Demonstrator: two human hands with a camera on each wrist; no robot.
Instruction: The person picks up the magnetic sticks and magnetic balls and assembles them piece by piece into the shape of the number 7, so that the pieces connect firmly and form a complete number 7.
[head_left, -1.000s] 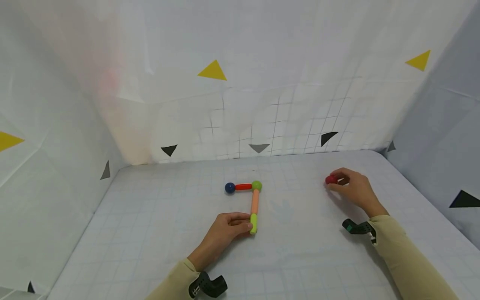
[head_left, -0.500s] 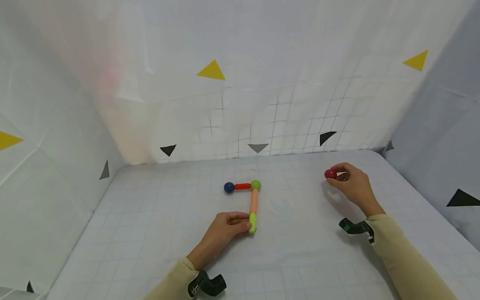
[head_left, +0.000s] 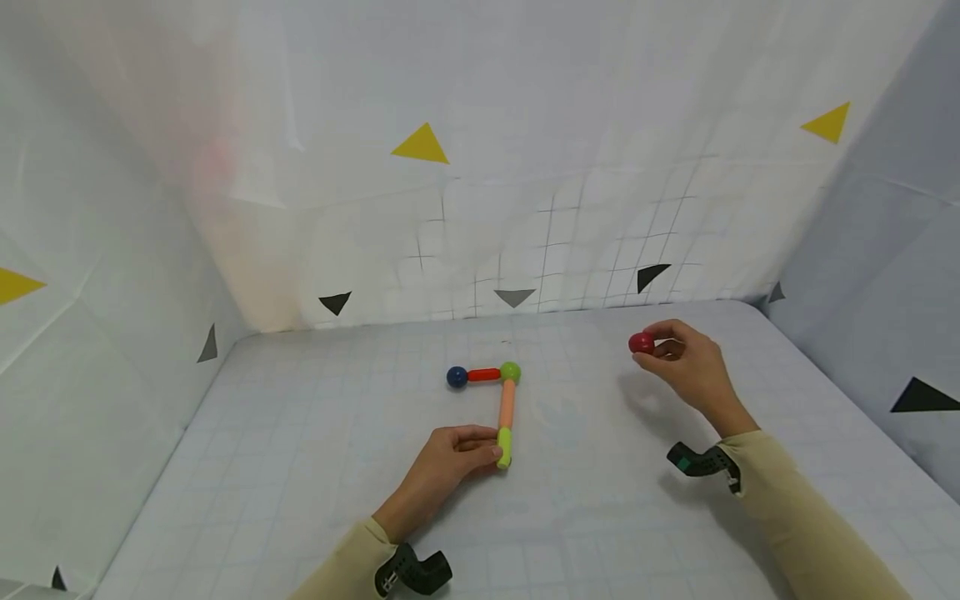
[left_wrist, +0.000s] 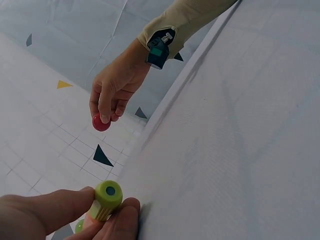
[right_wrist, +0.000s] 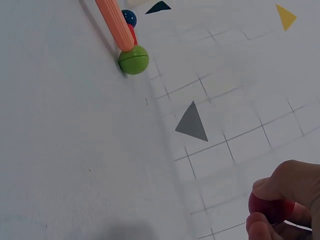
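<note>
My left hand pinches a yellow-green rod between thumb and fingers. That rod lines up with an orange rod, whose far end meets a light green ball. From the green ball a red rod runs left to a dark blue ball. In the left wrist view the yellow-green rod's near end faces the camera and shows a dark round spot. Off to the right, my right hand holds a red ball in its fingertips, above the table with a shadow below.
A white gridded sheet covers the table. White walls rise at the back and both sides, with yellow, grey and black triangles such as the yellow one. Each wrist wears a dark camera mount, such as the left one.
The red ball has risen off the table in my right hand and shifted left. My left hand and the joined rods and balls have stayed in place.
</note>
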